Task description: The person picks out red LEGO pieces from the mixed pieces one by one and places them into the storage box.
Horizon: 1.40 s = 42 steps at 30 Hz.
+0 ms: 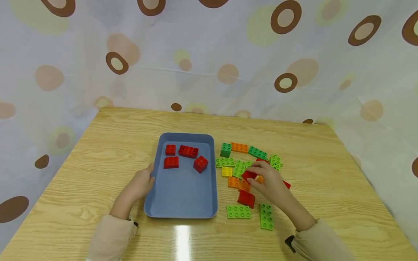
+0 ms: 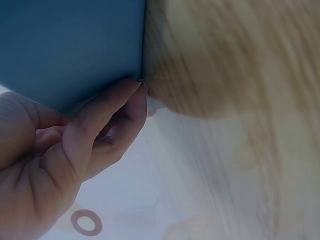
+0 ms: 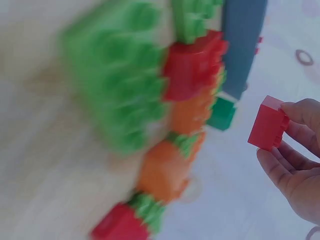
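On the left of the blue tray [image 1: 183, 195], my left hand [image 1: 143, 181] grips its side wall. The left wrist view shows that hand's curled fingers [image 2: 100, 120] against the outside of the tray. Between thumb and fingertips my right hand [image 1: 269, 181] pinches a red toy brick [image 3: 267, 125], held above the loose bricks right of the tray. Inside the tray lie several red bricks, among them a long one [image 1: 188, 151] and a turned one [image 1: 200, 164]. Below the right hand, a red curved brick [image 1: 246, 199] lies by an orange brick [image 1: 244, 185].
Green, orange and yellow bricks are scattered right of the tray, including a dark green one [image 1: 225, 149] and a yellow one [image 1: 226, 172]. Two light green bricks, one flat [image 1: 238, 211] and one upright-running [image 1: 266, 216], lie nearer the front. A dotted curtain [image 1: 209, 54] hangs behind the wooden table [image 1: 98, 163].
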Motion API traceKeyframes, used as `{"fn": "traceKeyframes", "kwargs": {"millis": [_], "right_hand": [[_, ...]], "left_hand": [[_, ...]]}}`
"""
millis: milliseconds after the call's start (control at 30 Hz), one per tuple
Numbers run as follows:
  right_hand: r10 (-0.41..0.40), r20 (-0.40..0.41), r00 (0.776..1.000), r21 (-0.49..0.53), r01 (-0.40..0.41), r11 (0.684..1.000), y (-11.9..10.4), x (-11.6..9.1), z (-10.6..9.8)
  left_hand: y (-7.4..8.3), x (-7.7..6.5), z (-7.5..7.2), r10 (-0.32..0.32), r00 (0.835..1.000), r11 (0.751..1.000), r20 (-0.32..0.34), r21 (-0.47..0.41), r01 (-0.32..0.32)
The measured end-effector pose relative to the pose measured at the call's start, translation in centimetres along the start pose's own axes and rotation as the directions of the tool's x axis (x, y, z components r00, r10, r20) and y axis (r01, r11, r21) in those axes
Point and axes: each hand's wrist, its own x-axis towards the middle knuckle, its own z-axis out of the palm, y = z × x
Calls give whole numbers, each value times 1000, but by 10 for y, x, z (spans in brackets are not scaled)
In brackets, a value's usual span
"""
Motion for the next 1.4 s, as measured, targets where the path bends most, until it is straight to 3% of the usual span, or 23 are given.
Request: {"fn": "traceKeyframes", "kwargs": {"millis": [300,600,900,1133,1400], "right_hand": [[-60,-21,998,115,62,991,-35,44,10],[-101,18,995,178,96,979,-61,64,31],[-123,133,983,212,93,973,-69,64,60],[-60,260,964,231,-2,973,-66,58,80],[-41,301,953,194,-19,981,-64,56,89]], "left_hand": [[-1,3,-1,-11,1000,1000,5,1,11],[-1,3,0,20,1000,999,-16,25,-20],[-1,2,0,20,1000,1000,-10,17,-20],[1,0,-1,24,1000,999,-17,27,-24],[0,-1,0,36,999,999,-32,23,-35]]}}
